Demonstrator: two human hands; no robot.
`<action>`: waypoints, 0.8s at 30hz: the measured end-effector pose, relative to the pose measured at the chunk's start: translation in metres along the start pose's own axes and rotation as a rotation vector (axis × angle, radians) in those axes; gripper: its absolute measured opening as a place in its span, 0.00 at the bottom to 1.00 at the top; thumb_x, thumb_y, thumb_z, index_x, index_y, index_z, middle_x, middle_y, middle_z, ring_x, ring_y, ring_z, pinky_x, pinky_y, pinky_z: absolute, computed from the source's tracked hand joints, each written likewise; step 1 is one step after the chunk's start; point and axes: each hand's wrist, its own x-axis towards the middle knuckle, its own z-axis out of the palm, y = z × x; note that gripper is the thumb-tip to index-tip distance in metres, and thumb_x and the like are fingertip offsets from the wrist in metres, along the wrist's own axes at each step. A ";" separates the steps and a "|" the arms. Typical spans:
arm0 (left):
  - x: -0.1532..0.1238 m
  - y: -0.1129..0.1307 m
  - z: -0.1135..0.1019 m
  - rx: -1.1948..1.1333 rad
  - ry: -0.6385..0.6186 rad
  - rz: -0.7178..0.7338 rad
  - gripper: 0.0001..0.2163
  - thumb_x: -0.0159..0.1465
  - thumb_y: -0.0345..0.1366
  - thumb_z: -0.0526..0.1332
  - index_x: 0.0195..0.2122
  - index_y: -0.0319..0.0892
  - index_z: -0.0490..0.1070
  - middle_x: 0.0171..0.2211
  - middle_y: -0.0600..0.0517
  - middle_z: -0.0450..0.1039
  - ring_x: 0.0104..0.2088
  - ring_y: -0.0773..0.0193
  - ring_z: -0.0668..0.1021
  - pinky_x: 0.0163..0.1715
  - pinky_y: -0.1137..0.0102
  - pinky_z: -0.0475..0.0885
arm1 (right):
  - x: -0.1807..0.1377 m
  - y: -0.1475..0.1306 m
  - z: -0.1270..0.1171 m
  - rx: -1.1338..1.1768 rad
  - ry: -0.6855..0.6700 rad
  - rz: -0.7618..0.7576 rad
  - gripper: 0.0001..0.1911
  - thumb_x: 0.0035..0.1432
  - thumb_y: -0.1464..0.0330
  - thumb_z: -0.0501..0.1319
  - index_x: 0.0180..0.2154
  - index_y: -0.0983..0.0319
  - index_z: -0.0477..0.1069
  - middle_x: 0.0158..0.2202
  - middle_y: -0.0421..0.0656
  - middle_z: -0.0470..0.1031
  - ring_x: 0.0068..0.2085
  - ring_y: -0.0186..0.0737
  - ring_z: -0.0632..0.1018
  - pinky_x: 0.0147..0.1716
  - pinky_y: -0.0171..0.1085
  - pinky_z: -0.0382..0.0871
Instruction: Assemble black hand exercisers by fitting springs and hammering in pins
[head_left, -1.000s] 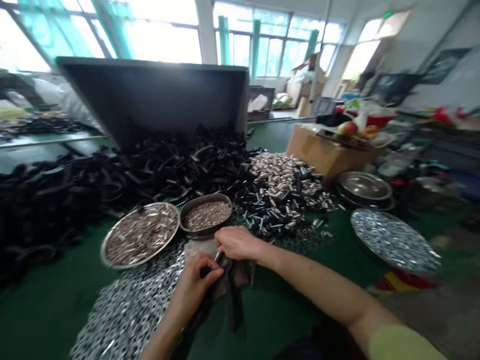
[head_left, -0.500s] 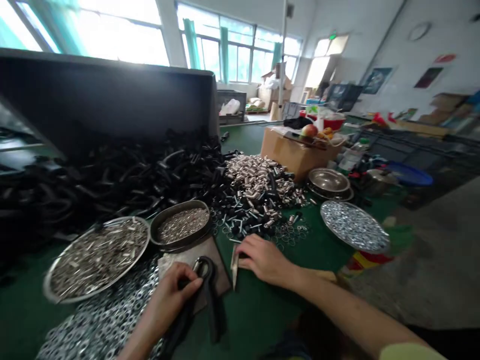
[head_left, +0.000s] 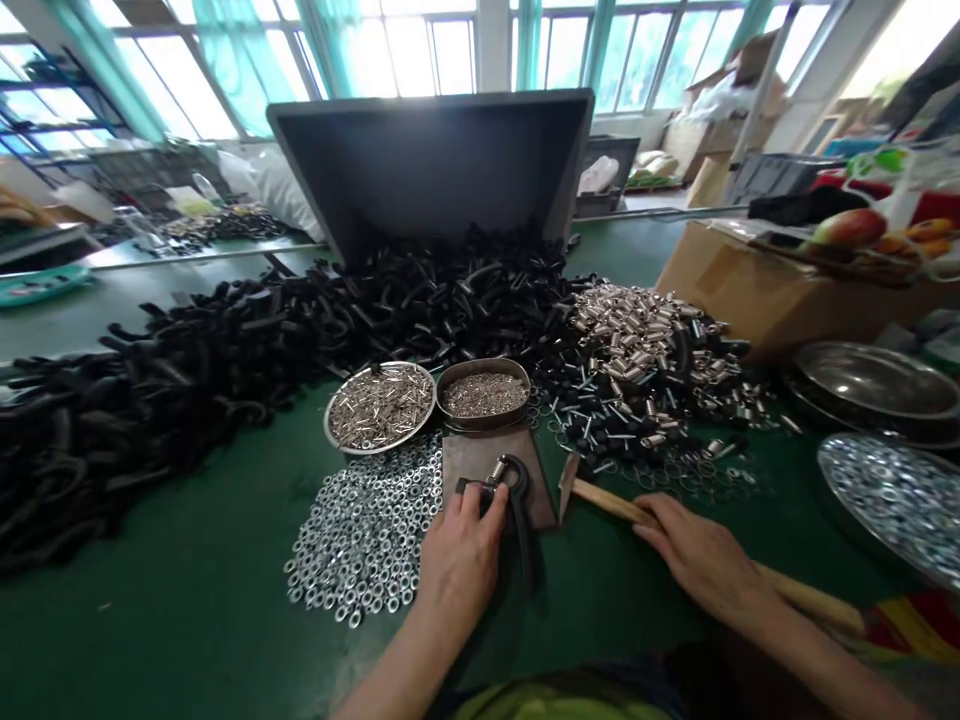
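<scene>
My left hand (head_left: pixel 459 556) is closed around a black curved handle part (head_left: pixel 516 500) with a small metal spring at its top, resting on a brown pad (head_left: pixel 480 455). My right hand (head_left: pixel 705 565) lies over the wooden handle of a hammer (head_left: pixel 600 497), fingers curled on it; the hammer's head rests on the green table next to the pad. A round tray of small metal tubes (head_left: pixel 380 405) and a bowl of tiny metal pieces (head_left: pixel 484 393) stand just beyond the pad. Loose silver nuts (head_left: pixel 367 530) are spread left of my left hand.
A big heap of black curved parts (head_left: pixel 300 330) spills from a tipped dark bin (head_left: pixel 435 165). Springs and black bolts (head_left: pixel 637 370) pile at right. A cardboard box (head_left: pixel 757 290) with fruit, stacked metal bowls (head_left: pixel 870 380) and a tray of nuts (head_left: pixel 892 495) stand far right.
The view swung back to the left. My right hand moved back from the hammer's head along its handle. My left hand kept hold of the black part on the pad.
</scene>
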 end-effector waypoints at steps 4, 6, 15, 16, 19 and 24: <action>-0.003 0.000 -0.002 0.033 -0.147 -0.025 0.23 0.64 0.28 0.51 0.60 0.49 0.57 0.40 0.47 0.69 0.36 0.59 0.74 0.21 0.73 0.67 | 0.012 -0.048 -0.026 0.325 0.108 -0.139 0.20 0.65 0.64 0.47 0.57 0.54 0.58 0.48 0.45 0.74 0.41 0.40 0.78 0.39 0.39 0.74; -0.001 0.000 -0.004 0.025 -0.160 -0.017 0.24 0.63 0.26 0.50 0.60 0.48 0.58 0.40 0.46 0.68 0.38 0.60 0.74 0.23 0.73 0.69 | 0.021 -0.063 -0.023 0.416 0.247 -0.226 0.24 0.66 0.67 0.44 0.62 0.52 0.50 0.56 0.45 0.68 0.45 0.39 0.77 0.42 0.38 0.74; 0.001 0.001 -0.005 0.038 -0.164 0.004 0.23 0.64 0.26 0.48 0.60 0.46 0.58 0.41 0.46 0.68 0.39 0.60 0.73 0.27 0.73 0.70 | 0.050 -0.070 -0.017 0.224 0.155 -0.288 0.24 0.65 0.69 0.46 0.62 0.55 0.55 0.58 0.43 0.66 0.55 0.42 0.71 0.53 0.44 0.67; 0.001 0.001 -0.004 0.038 -0.160 0.008 0.23 0.64 0.26 0.48 0.60 0.46 0.57 0.41 0.46 0.68 0.40 0.60 0.73 0.28 0.73 0.71 | 0.048 -0.072 -0.019 0.246 0.221 -0.306 0.25 0.65 0.69 0.46 0.63 0.55 0.52 0.60 0.43 0.64 0.56 0.42 0.70 0.54 0.43 0.67; -0.001 0.001 -0.001 0.040 -0.141 0.016 0.23 0.64 0.26 0.49 0.60 0.44 0.57 0.41 0.46 0.69 0.39 0.59 0.73 0.30 0.71 0.72 | 0.046 -0.069 -0.008 0.204 0.199 -0.301 0.26 0.64 0.71 0.46 0.63 0.56 0.51 0.59 0.45 0.65 0.55 0.43 0.71 0.52 0.43 0.69; -0.007 0.000 0.006 -0.004 -0.065 -0.011 0.22 0.64 0.26 0.50 0.59 0.44 0.59 0.41 0.46 0.70 0.40 0.58 0.74 0.31 0.69 0.73 | 0.051 -0.061 0.004 0.092 -0.068 -0.183 0.24 0.65 0.68 0.44 0.61 0.61 0.56 0.52 0.49 0.73 0.48 0.49 0.76 0.46 0.50 0.72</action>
